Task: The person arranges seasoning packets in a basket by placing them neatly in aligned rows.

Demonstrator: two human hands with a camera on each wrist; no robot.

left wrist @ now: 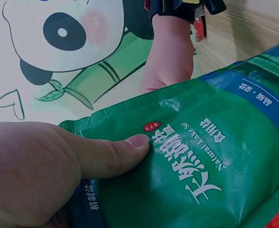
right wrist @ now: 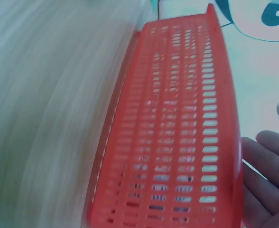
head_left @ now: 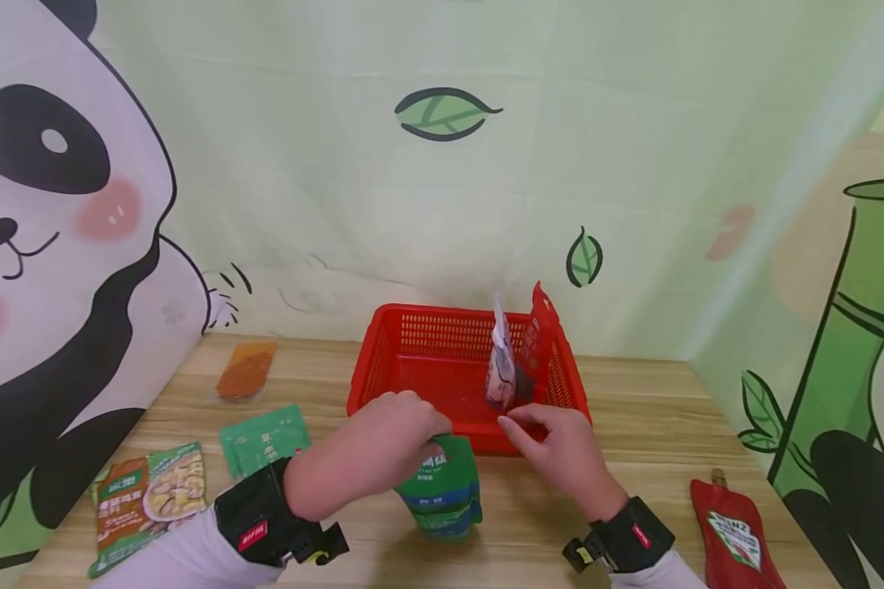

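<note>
My left hand [head_left: 383,446] grips a green and blue bag of lake salt [head_left: 442,491] by its top end, in front of the basket. In the left wrist view the thumb [left wrist: 116,154] presses flat on the printed face of the salt bag [left wrist: 210,142]; the fingers behind it are hidden. Over the front right rim of the red plastic basket [head_left: 412,436] is my right hand [head_left: 560,450], empty, with thumb and fingertips apart. The right wrist view shows its loosely bent fingers [right wrist: 267,161] just past the rim of the slotted basket [right wrist: 237,142].
Inside the basket, a pale packet [head_left: 501,368] and a red packet [head_left: 538,343] stand at the right. On the wooden table's left lie an orange-brown packet [head_left: 246,370], a green packet [head_left: 265,440] and a food bag [head_left: 147,503]. A red ketchup pouch [head_left: 737,532] lies at right.
</note>
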